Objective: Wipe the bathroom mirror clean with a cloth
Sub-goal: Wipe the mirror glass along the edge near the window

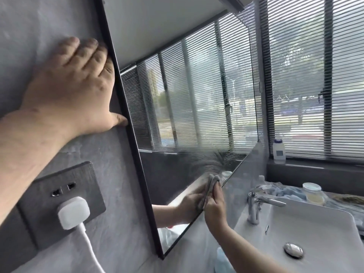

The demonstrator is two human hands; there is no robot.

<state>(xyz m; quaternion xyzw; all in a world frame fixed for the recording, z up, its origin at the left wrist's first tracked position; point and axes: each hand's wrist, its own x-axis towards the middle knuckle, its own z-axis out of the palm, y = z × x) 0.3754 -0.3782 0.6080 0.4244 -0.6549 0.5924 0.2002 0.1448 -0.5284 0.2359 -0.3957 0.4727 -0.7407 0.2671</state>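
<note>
So, left hand (74, 85) is spread flat on the grey wall (39, 22), fingertips touching the mirror's black frame; below it a white plug (73, 212) sits in a dark socket (61, 203); the mirror (187, 105) is streaky low down; right hand (214, 205) pinches a grey cloth (211, 184) against the glass near the bottom edge; the white sink (307, 229) and tap (258, 203) are off to the right.

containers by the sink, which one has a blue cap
The white bottle standing on the window ledge; its cap is blue. The glass jar beside the basin is squat, see-through and has a clear lid.
</note>
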